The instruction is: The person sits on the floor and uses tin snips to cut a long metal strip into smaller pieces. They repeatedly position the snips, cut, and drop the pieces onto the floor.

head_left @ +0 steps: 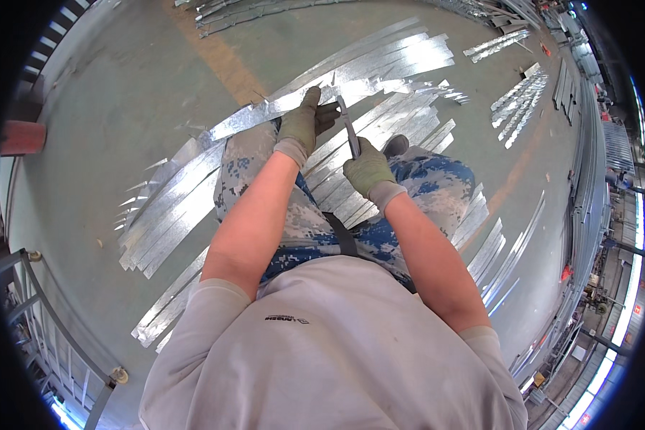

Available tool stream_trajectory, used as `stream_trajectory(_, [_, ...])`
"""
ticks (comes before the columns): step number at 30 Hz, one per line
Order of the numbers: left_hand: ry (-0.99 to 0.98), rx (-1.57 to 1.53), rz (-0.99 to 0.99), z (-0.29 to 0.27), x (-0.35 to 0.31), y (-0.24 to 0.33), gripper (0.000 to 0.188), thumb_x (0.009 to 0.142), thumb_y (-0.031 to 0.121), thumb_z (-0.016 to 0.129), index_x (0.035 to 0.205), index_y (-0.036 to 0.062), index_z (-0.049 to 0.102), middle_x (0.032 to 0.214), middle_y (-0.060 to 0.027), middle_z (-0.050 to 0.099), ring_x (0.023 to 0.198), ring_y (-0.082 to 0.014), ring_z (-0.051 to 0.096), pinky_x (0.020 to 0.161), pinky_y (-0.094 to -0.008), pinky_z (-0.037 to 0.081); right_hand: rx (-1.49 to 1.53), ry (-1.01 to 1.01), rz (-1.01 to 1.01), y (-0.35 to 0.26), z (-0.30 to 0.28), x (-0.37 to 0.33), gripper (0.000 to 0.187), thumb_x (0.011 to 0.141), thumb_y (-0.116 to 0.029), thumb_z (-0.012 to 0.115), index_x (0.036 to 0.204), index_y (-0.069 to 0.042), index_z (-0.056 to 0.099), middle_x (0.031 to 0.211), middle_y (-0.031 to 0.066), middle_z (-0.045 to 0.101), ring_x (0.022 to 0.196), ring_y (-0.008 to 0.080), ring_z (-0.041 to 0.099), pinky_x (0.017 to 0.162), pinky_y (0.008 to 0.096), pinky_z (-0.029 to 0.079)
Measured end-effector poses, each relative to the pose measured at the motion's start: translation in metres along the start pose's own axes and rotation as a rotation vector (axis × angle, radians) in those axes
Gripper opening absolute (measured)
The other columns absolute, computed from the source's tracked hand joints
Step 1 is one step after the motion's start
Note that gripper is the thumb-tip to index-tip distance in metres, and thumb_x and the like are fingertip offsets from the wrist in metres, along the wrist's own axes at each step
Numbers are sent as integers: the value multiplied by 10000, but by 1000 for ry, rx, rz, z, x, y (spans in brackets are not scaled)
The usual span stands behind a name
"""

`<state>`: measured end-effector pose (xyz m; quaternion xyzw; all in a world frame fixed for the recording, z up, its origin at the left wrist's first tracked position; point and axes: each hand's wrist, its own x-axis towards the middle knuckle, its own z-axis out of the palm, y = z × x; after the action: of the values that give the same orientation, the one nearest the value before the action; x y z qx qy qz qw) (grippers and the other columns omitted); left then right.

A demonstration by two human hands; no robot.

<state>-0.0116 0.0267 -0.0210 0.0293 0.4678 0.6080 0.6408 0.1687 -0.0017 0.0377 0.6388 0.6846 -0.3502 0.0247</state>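
Note:
My left hand [301, 127], in a green-grey work glove, is at the lower edge of a long shiny metal strip [245, 119] with jagged, bent-up tabs. Its thumb lies over the strip and the hand grips it there; the undersides of the fingers are hidden. In my gloved right hand [370, 169] is a slim grey hand tool [349, 127], its fingers wrapped round the lower end. The tool's upper end curves close to the strip, just right of my left fingers. Its exact kind is unclear.
Flat metal strips [172, 208] lie in overlapping layers beneath and around my legs. Beyond them are more strips [401, 57], with notched pieces [519, 104] at the far right. A metal rail frame [57, 315] stands at the left, and long stock [588, 186] lines the right.

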Motion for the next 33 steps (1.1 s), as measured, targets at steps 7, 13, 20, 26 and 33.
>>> stream_trajectory(7, [-11,190,-77,4,-10,9,592,1132,536,635,943,-13,756,766,-95,687,622,-198,612,652,-359,574,19,-48,-30,2,-3,3,651,937,-230,637,1549,-27,548,1292,313,745,1229,475,717,1093,483,559])
stream_trajectory(13, [21,274,-55,5,-8,9,562,1144,497,622,855,22,702,678,-71,616,584,-188,573,596,-350,514,-55,-19,-6,-1,7,3,622,952,-218,643,1529,-10,539,1303,316,737,1240,481,713,1098,495,560])
stream_trajectory(20, [-8,388,38,-1,-4,3,628,1123,569,602,813,33,706,636,-87,605,611,-222,595,669,-375,492,-171,-12,98,-28,-7,-16,581,983,-209,642,1501,22,515,1326,315,729,1268,475,712,1101,519,561])
stream_trajectory(26, [-31,384,76,0,2,-1,656,1071,602,620,793,13,704,605,-108,597,622,-235,599,719,-379,480,-301,89,80,-36,-6,-23,508,956,-125,637,1390,118,534,1294,362,730,1245,495,723,1066,539,575])
stream_trajectory(33, [13,475,75,10,-4,8,671,1078,566,579,818,-25,761,621,-112,635,611,-221,593,708,-377,483,-436,180,36,-37,-5,-17,505,1073,-219,552,1439,129,539,1358,317,729,1288,424,731,1147,525,488])
